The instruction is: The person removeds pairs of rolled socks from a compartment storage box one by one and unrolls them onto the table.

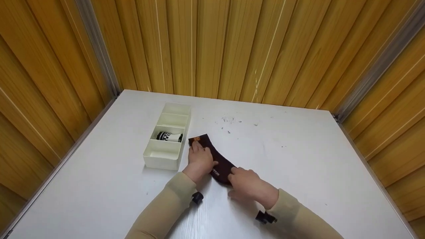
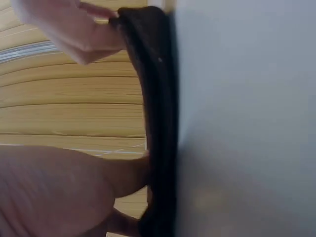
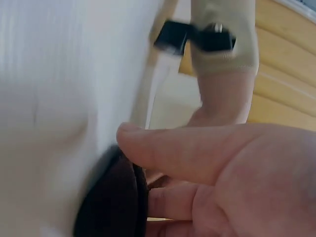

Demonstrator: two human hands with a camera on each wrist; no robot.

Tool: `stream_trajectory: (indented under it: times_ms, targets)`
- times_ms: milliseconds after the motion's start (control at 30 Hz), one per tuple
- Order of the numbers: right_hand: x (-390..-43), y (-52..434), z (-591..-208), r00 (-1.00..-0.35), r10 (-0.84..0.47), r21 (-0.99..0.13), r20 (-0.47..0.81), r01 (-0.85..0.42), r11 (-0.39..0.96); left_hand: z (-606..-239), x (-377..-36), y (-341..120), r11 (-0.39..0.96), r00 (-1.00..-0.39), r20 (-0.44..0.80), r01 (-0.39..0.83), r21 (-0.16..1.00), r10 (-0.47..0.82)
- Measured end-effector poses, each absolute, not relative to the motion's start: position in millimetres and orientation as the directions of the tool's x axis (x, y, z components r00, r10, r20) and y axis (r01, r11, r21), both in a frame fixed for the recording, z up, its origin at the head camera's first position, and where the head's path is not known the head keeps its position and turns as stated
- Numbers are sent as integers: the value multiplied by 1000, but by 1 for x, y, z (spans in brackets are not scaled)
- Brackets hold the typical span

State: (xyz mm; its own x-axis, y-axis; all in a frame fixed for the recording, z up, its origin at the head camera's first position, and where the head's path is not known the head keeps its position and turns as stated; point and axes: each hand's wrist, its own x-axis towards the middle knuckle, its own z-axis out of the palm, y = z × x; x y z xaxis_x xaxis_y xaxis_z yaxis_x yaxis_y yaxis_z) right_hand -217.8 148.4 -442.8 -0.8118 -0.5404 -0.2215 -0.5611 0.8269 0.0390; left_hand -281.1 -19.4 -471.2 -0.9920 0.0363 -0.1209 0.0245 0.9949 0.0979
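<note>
A dark maroon sock [image 1: 220, 161] lies flat on the white table, its orange-marked cuff at the far left and its toe at the near right. My left hand [image 1: 201, 161] rests on the cuff half, fingertips near the orange mark. In the left wrist view the thumb [image 2: 123, 175] touches the sock's upper face. My right hand [image 1: 249, 184] is at the toe, fingers laid on top. The right wrist view has its thumb [image 3: 163, 148] stretched out straight at the sock's edge [image 3: 111, 197].
Left of the sock stands a white divided box [image 1: 162, 163] with several compartments. A folded black-and-white checkered sock [image 1: 170, 136] sits in the second compartment from the near end. Wood-patterned panels [image 1: 212, 49] enclose the table [image 1: 298, 149] at the back and sides.
</note>
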Motion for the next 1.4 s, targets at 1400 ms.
stream_trajectory:
  times_ms: [1400]
  targets:
    - [-270, 132, -468, -932, -361, -695, 14, -269, 667, -469, -282, -67, 851, -944, -175, 160, 501, 280]
